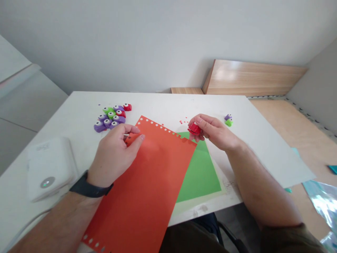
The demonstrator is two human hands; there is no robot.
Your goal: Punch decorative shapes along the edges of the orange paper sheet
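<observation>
A large orange sheet of paper [155, 168] slants across the desk's front, with star-shaped holes along its edges. My left hand [118, 151], wearing a dark wristband, is at the sheet's upper left edge. Its thumb and index finger curve over the paper; the other fingers are hidden. A small red craft punch [194, 129] is gripped in the fingers of my right hand [209, 130], at the sheet's upper right corner. Whether the paper's edge sits in the punch's slot is hard to see. A green sheet [200, 175] lies partly under the orange one.
Several purple, green and red craft punches [112, 116] cluster at the back left. Two more, purple and green [229, 120], stand at the right. Small red paper bits [184, 120] lie behind the sheets. A white device [50, 165] with a cable occupies the left side of the white desk [163, 103].
</observation>
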